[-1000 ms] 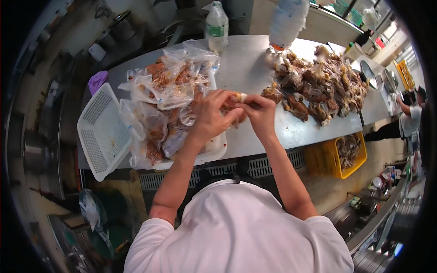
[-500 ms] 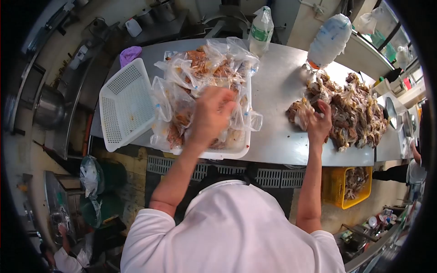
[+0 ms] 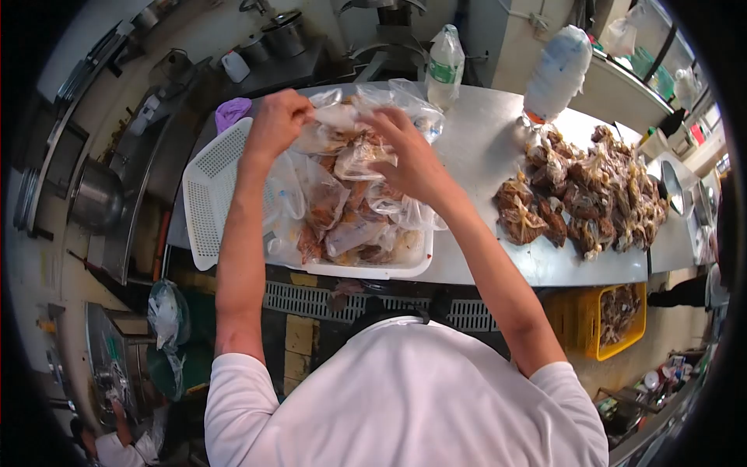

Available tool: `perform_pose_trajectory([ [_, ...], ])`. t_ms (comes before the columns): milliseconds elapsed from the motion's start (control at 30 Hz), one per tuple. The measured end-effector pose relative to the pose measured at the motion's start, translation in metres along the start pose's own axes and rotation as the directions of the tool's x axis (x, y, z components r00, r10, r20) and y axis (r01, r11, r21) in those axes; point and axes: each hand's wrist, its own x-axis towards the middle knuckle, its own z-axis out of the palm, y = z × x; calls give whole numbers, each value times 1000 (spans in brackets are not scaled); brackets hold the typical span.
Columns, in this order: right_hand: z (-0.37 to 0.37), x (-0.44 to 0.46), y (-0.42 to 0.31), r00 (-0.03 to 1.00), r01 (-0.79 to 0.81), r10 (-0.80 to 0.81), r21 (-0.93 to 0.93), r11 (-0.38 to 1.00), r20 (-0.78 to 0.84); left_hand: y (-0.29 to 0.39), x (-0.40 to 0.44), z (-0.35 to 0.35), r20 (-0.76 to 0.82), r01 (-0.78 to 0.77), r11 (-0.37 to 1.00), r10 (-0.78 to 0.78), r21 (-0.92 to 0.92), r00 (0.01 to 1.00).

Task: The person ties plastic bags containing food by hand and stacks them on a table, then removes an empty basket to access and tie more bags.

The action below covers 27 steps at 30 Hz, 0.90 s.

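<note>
My left hand (image 3: 276, 128), its fingers closed, grips the edge of a clear plastic bag (image 3: 336, 117) at the back left of the white tray (image 3: 405, 267). Over the tray's bagged brown food (image 3: 325, 204), my right hand (image 3: 405, 156) has its fingers spread, close to the same bag; whether it touches the plastic is hard to tell. Several clear bags of brown pieces fill the tray. On the steel table (image 3: 475, 140) to the right lies a large pile of tied bags of brown meat (image 3: 591, 187).
An empty white perforated basket (image 3: 214, 187) stands left of the tray, beside a purple bag (image 3: 232, 114). Behind are a green-labelled bottle (image 3: 446, 68) and a plastic-wrapped bottle (image 3: 557, 74). A yellow crate (image 3: 622, 346) is below right. A person (image 3: 117, 447) shows lower left.
My left hand has moved back and left and now grips a bag. My right hand has gone from the meat pile to above the tray, fingers spread.
</note>
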Motion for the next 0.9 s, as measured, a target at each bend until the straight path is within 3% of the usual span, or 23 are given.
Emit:
perform_pose_trajectory([
  [133, 16, 49, 9, 993, 110, -114, -141, 984, -26, 49, 0, -19, -54, -65, 996, 62, -61, 997],
  [200, 21, 56, 32, 981, 174, -194, -477, 862, 7, 51, -10, -19, -1, -89, 996, 89, 25, 996],
  [233, 12, 61, 41, 982, 168, -191, -482, 860, 1, 50, -17, -21, 1, -96, 995, 96, 21, 995],
  [300, -18, 70, 42, 939, 121, -34, -237, 964, 342, 40, -25, -31, 64, 16, 999, -14, -37, 998],
  [367, -32, 76, 25, 953, 85, -13, -227, 970, 301, 30, -23, -46, -20, 22, 999, -22, -26, 1000],
  [433, -44, 89, 9, 984, 142, -118, -188, 972, 131, 24, -20, -46, -95, 35, 999, -36, -12, 995],
  [500, -59, 100, -3, 987, 156, -142, -226, 962, 77, 18, -10, -32, -310, -104, 912, -26, -396, 950],
  [533, -69, 104, -9, 985, 168, -168, -272, 947, 23, 9, -10, -25, -154, -81, 898, 15, -432, 988],
  [567, -78, 103, -12, 985, 173, -173, -282, 944, 26, 8, -8, -26, -164, -88, 896, 17, -435, 986],
  [633, -93, 96, -17, 994, 77, -46, -349, 934, 97, 4, -5, -26, 67, 85, 894, -61, -440, 996],
  [667, -98, 91, -23, 995, 62, -29, -367, 928, 95, 0, 2, -32, -102, -116, 930, 85, -349, 991],
  [700, -99, 86, -23, 995, 53, -19, -365, 929, 95, 10, 4, -32, -94, -111, 928, 83, -355, 992],
  [767, -103, 78, -24, 997, 46, -66, -357, 933, -44, 33, 9, -25, -168, -20, 852, -80, -522, 982],
  [800, -108, 74, -25, 997, 43, -65, -361, 931, -47, 35, 10, -17, -61, 84, 898, -122, -433, 991],
  [900, -122, 62, -29, 998, -49, 65, -458, 887, 19, 42, 16, -26, -81, -42, 941, 15, -337, 997],
])
